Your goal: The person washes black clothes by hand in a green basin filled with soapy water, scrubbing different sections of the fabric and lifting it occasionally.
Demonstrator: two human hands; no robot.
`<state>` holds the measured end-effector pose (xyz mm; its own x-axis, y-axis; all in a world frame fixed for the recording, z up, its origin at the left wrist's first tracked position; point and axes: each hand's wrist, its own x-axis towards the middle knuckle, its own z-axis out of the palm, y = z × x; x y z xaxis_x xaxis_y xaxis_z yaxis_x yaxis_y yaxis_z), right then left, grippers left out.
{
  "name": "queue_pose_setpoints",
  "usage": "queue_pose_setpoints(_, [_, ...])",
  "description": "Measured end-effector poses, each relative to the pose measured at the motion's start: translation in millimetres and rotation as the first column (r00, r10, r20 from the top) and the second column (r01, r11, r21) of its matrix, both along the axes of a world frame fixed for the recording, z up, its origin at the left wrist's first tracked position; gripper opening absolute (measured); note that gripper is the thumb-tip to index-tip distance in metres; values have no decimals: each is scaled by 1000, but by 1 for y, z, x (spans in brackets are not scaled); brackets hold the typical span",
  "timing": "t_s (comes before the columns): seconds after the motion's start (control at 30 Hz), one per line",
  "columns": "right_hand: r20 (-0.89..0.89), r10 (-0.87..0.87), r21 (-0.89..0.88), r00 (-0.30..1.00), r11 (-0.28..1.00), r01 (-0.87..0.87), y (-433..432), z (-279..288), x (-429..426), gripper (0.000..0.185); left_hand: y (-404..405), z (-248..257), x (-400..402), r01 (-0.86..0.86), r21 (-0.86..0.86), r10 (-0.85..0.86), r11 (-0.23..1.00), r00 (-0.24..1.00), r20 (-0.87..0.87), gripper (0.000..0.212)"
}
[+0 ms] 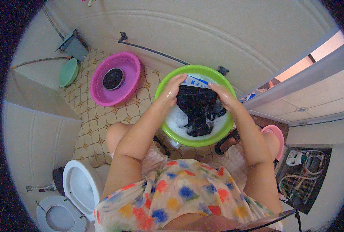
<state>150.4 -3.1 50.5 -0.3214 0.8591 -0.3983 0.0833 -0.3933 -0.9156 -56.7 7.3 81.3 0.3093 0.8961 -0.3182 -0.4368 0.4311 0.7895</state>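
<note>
A black garment (196, 107) with a white elastic waistband (195, 82) is stretched between my hands. The band bears blue writing. My left hand (176, 88) grips the band's left end, and my right hand (221, 93) pinches its right end. Both hands look wet. Below the band, the dark cloth hangs bunched into soapy, foamy water (174, 117) inside a round lime-green plastic basin (202, 142). That basin sits on the floor between my knees. The fingers behind the band are partly hidden.
A pink plastic basin (98, 90) holding a dark round container (113, 79) is on the tiled floor (116, 119). A small green basin (69, 72) and grey bin (74, 47) stand far left. The toilet (80, 185) is lower left, a light pink basin (277, 134) right. A dark pipe (154, 49) runs along the wall.
</note>
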Motion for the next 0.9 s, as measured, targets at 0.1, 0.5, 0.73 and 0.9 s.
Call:
queue_pose_setpoints(0.1, [-250,-194,-60,949,981,185,8,-19,-2,35,9,-36,-2,30,273,147,962,784,-603,35])
queue_pose_setpoints(0.5, [709,-249,464,660,869,-171,9,-103,-17,26,9,-129,7,272,228,77,935,473,-878,48])
queue_pose_setpoints(0.73, [372,-345,578,862,812,76,-16,-30,-65,23,12,-109,32,-56,-187,18,981,980,-197,38])
queue_pose_setpoints(0.9, [473,-344,814,811,522,-253,-36,-12,-90,18,11,-116,38,67,-226,-12,972,971,239,29])
